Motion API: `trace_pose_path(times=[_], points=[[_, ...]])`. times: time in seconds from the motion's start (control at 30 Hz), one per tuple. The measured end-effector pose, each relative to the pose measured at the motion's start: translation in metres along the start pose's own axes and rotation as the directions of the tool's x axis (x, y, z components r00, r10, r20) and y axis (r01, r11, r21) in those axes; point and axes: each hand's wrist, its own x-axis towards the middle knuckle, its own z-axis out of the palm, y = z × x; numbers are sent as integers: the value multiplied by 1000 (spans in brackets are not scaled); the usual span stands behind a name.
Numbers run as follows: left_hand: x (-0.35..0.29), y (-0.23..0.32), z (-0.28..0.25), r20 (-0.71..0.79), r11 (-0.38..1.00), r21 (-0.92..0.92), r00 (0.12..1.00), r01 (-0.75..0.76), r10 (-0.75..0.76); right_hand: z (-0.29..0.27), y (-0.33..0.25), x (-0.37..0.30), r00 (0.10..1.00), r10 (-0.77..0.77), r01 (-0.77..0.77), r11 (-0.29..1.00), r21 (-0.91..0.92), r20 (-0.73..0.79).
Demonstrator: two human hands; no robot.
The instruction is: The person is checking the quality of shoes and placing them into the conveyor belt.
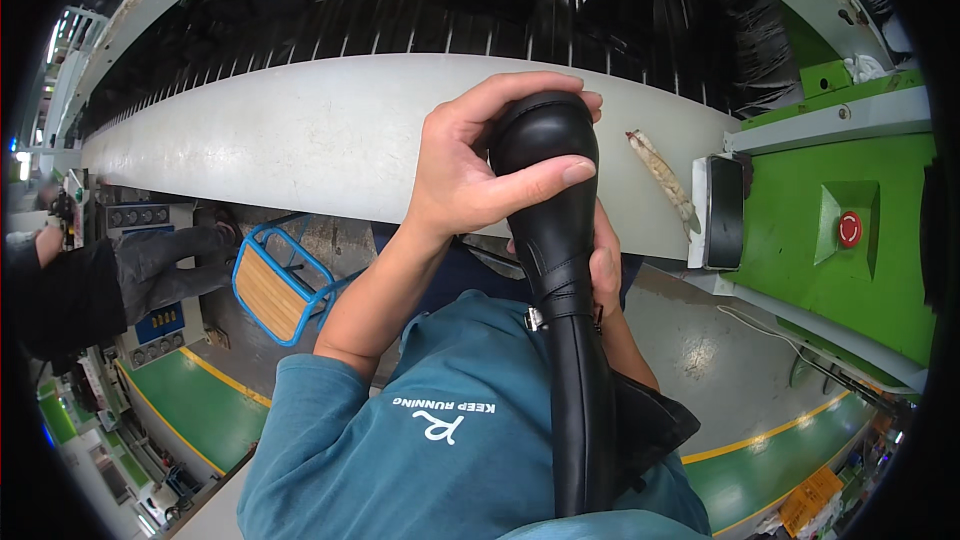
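A: Entry one: nearest the camera?
B: A black boot (573,340), its rounded foot end in front of the white bench (300,130), its shaft running down before your teal shirt (450,480). A buckled strap (562,290) crosses the ankle; a black flap (652,422) spreads to the right of the shaft.
A: Your hands?
B: Your left hand (465,162) wraps the foot end, fingers curved over the top, thumb pressed along the near face. Your right hand (606,258) sits at the boot's right side, partly hidden behind it; how firmly it grips, I cannot tell.
A: Surroundings?
B: A pale stick-like tool (660,176) lies on the bench, right of the boot. Farther right, a green machine housing (790,285) bears a red button (850,229). To your left, a blue-framed stool (273,285); beyond it, a person in dark clothes (65,290).
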Motion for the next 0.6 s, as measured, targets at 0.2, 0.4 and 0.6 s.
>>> trace_pose_path(times=[0.2, 0.4, 0.6], points=[[-2, 0, -1, -11, 1000, 9, 1000, 10, -10, 1, 1, -2, 1000, 25, -25, 1000, 4, -1], [-3, 1, 0, -15, 1000, 14, 1000, 7, -7, -1, 3, -1, 999, 36, -36, 999, -6, 7], [-2, -2, 0, -44, 999, 7, 998, -33, 33, -7, 10, -1, 999, 39, -39, 999, 18, 11]])
